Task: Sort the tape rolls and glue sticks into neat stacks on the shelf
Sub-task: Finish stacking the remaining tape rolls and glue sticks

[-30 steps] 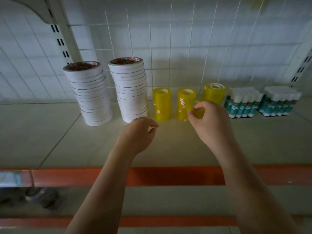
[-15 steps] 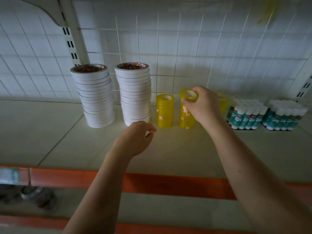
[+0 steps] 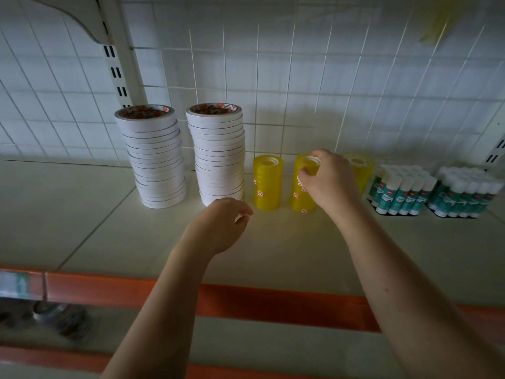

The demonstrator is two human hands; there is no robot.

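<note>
Two tall stacks of white tape rolls stand at the back of the shelf, one on the left (image 3: 155,160) and one beside it (image 3: 218,154). Right of them are three stacks of yellow tape rolls: the left one (image 3: 267,184), the middle one (image 3: 300,192) and a partly hidden one (image 3: 360,168) behind my hand. My right hand (image 3: 328,181) pinches the top yellow roll (image 3: 310,162) sitting on the middle stack. My left hand (image 3: 221,225) hovers loosely curled in front of the white stacks and holds nothing. Two trays of glue sticks stand at the right, the nearer (image 3: 399,190) and the farther (image 3: 464,192).
A white wire grid (image 3: 300,77) backs the shelf, with a slotted upright (image 3: 120,64) at the left. An orange rail (image 3: 273,299) runs along the shelf's front edge. More tape rolls (image 3: 54,318) lie blurred on the lower level at the left.
My right hand carried a yellow roll up from the shelf and set it on top of the middle yellow stack. My left hand stayed almost still.
</note>
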